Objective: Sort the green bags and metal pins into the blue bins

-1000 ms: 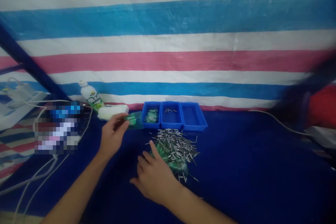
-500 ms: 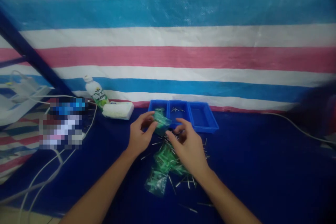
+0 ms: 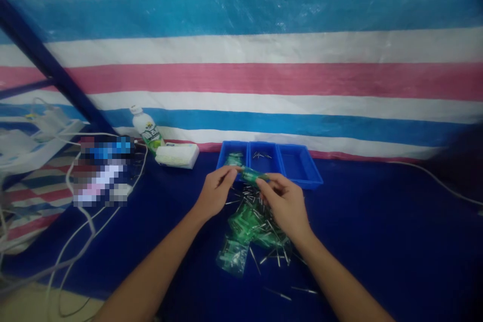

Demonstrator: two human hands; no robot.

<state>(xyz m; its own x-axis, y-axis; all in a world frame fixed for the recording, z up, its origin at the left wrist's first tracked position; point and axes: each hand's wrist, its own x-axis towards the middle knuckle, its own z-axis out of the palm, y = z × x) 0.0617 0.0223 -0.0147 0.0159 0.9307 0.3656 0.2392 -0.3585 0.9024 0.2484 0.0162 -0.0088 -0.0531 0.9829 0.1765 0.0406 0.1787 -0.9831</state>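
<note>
Between my two hands is a small green plastic bag (image 3: 249, 176), held near the front of the blue trays. My left hand (image 3: 217, 188) pinches its left end, and my right hand (image 3: 285, 204) grips its right end with thumb and fingers. Below them on the table lies a pile of green plastic bags (image 3: 245, 224) among several thin metal pins (image 3: 279, 256). A paler green bag (image 3: 233, 256) lies at the pile's front left. The left blue tray (image 3: 221, 158) holds a green bag, and the middle tray (image 3: 265, 163) holds a few small metal pieces.
The right blue tray (image 3: 300, 163) stands beside the other two. Back left are a white bottle (image 3: 147, 128) and a white tissue pack (image 3: 177, 155). White cables (image 3: 90, 226) run along the left edge. A striped sheet (image 3: 264, 78) hangs behind the dark blue table (image 3: 377, 241).
My right hand has closed on the bag's right end, which only my left hand held before. The bag is now drawn out narrow between both hands. The whole view has shifted slightly.
</note>
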